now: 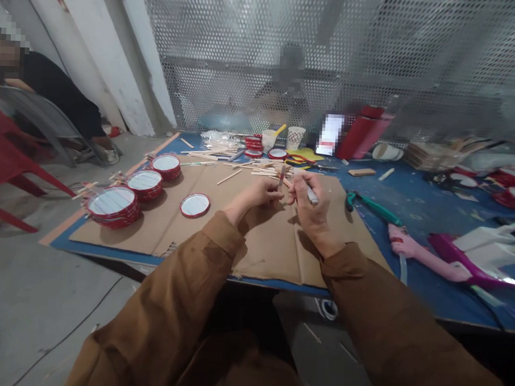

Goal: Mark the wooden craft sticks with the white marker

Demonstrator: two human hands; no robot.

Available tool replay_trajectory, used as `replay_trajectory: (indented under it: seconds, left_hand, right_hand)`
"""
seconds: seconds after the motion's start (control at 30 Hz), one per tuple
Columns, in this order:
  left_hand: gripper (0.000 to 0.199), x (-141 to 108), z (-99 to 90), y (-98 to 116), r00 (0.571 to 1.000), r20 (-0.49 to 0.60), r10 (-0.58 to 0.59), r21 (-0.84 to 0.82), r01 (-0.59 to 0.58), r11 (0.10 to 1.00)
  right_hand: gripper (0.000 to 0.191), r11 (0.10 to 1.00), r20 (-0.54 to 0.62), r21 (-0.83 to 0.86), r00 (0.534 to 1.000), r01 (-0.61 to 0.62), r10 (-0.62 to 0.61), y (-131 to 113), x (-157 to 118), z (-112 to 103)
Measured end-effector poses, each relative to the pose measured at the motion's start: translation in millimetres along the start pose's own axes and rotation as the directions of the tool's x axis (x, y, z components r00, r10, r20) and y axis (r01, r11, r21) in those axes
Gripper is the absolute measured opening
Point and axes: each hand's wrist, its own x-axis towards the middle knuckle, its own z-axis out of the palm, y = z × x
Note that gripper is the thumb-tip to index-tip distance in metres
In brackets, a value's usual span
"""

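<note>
Grip closed in both hands: my left hand (253,197) pinches a short wooden craft stick (281,176) upright at the fingertips, its top end reddish, while my right hand (310,213) holds a pale pen-shaped tool (312,196) between thumb and fingers. Both hands sit above a sheet of brown cardboard (255,255) laid on the blue surface (409,234). To their left on the cardboard stand stacks of round red-rimmed frames (112,206) with white, striped faces, and a single frame (195,205) lies nearer my left hand. Loose craft sticks (258,169) are scattered just beyond my fingers. A green-handled tool (374,208) lies on the surface to the right, near a pink plastic piece (425,257). Brown sleeves (168,291) cover both forearms.
</note>
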Motion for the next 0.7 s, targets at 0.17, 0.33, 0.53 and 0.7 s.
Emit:
replay_trajectory:
  seconds: [0.17,0.33,0.53,0.7]
  left_hand:
    - [0.025,0,-1.1,0,0.999,0.014,0.031,0.007,-0.031,0.999]
    - [0.029,-6,-3.0,-2,0.998,0.052,-0.03,-0.009,0.03,1.0]
    - [0.033,-11,-5.7,-2,0.996,0.081,-0.023,0.041,0.02,0.999]
    - [0.034,-13,-4.7,2,0.996,0.091,-0.026,0.007,0.025,1.0]
  right_hand:
    - [0.048,0.989,0.052,-0.134,0.997,0.065,-0.059,8,2,-10]
    - [0.059,0.984,0.059,-0.162,0.996,0.072,-0.063,10,-7,-30]
    - [0.07,0.986,0.099,-0.152,0.994,0.069,-0.054,10,-21,-43]
    - [0.061,0.963,0.194,-0.15,0.962,0.224,-0.193,8,-21,-31]
